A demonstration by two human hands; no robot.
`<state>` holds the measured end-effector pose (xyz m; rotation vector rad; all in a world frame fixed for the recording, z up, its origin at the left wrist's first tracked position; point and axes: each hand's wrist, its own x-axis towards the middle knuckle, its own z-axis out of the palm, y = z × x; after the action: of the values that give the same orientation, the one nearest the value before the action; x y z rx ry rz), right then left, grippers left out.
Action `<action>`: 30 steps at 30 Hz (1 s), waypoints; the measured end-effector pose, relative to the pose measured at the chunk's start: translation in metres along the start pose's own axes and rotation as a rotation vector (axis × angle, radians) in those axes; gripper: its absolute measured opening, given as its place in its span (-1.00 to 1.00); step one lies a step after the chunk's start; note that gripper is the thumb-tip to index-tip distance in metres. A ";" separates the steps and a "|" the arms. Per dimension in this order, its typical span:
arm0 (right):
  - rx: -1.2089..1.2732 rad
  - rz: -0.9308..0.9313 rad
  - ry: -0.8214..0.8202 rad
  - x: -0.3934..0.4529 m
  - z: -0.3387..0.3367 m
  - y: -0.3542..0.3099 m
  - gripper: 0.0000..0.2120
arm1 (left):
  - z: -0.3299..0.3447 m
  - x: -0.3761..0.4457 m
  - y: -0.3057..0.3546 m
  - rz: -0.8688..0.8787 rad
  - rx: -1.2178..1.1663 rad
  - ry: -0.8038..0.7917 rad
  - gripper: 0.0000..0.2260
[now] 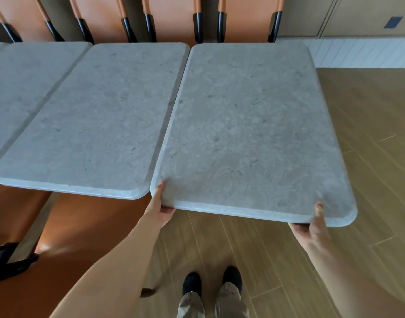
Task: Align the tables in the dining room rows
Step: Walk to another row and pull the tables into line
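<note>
Three grey stone-look tables stand side by side. The right table (pixel 249 125) is the one I hold. My left hand (pixel 159 208) grips its near left corner, thumb on top and fingers under the edge. My right hand (pixel 315 222) grips the near edge close to the right corner, thumb on top. This table's near edge lies a little closer to me than that of the middle table (pixel 98 120), and a narrow gap runs between them. The left table (pixel 20 88) is partly cut off.
Orange chairs (pixel 171 17) with black legs line the far side of the tables. An orange seat (pixel 66 228) sits under the near left. Wood floor (pixel 368 145) lies to the right and beneath my shoes (pixel 211 282). A pale wall with cabinets stands at the back right.
</note>
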<state>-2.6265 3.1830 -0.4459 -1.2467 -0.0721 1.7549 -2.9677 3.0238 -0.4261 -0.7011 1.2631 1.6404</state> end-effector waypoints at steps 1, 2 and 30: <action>-0.005 0.000 -0.003 -0.001 -0.001 0.000 -0.57 | -0.001 0.000 0.000 -0.006 0.003 0.002 -0.50; -0.006 0.002 -0.004 -0.003 -0.003 0.001 -0.53 | -0.003 -0.001 -0.001 -0.008 0.000 -0.001 -0.51; -1.646 -0.948 -0.331 -0.067 0.004 0.011 -0.75 | -0.017 -0.029 -0.004 1.032 2.031 -0.241 -0.21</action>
<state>-2.6344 3.1318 -0.4025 -1.4270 -2.2175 0.7519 -2.9538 2.9982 -0.4082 1.4802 2.3056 0.2147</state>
